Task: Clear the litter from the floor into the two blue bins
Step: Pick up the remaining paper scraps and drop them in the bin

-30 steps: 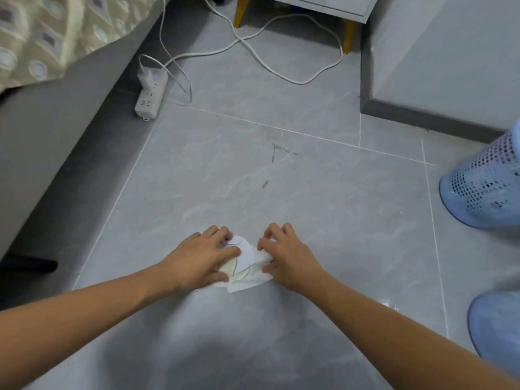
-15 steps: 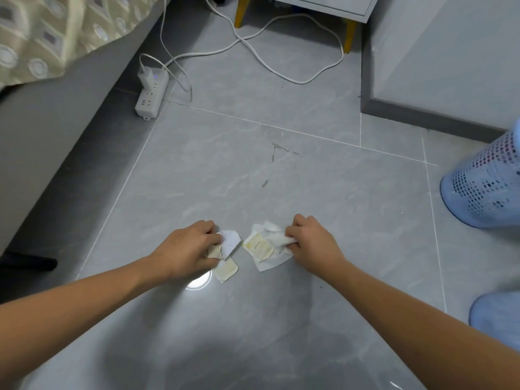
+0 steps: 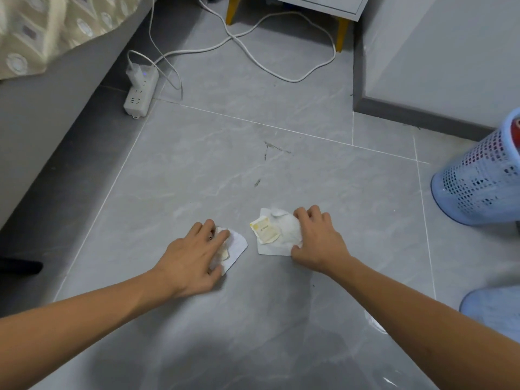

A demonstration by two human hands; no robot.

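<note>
Two small piles of paper litter are lying on the grey floor tiles (image 3: 197, 170), a little apart from each other. The left pile (image 3: 235, 247) is being pressed down by the left hand (image 3: 194, 256), with the fingers spread flat over it, not closed around it. A white scrap is sticking out from under the fingers on the right side. The right pile (image 3: 274, 235) is being held at its right edge by the right hand (image 3: 316, 239), with the fingers curled over the white tissue and the thumb at the bottom corner. A yellowish slip is lying on top of this pile.

A blue bin (image 3: 481, 181) with small holes is standing at the right edge, well apart from the piles. A second blue bin (image 3: 495, 308) is being cut off at the lower right. A white power strip (image 3: 140, 91) with cords is lying far back on the left.
</note>
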